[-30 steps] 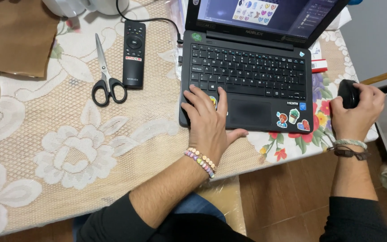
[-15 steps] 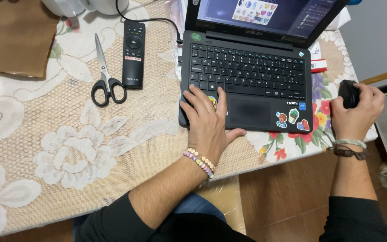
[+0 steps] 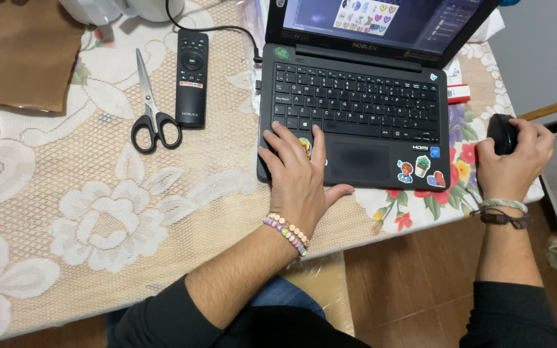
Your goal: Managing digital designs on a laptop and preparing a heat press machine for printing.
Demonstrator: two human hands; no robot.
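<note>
Right hand [image 3: 514, 161] cups the small, hard, light black mouse [image 3: 501, 133] at the tabletop's right edge, gripping its sides; left hand [image 3: 299, 174] lies flat, open, on the laptop [image 3: 356, 122].

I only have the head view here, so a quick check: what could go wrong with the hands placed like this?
The mouse under the right hand sits close to the table's right edge; a wide sweep might push it off. The left hand rests on the laptop's lower left corner, so it could press keys by accident. The black cable by the remote might snag.
</note>
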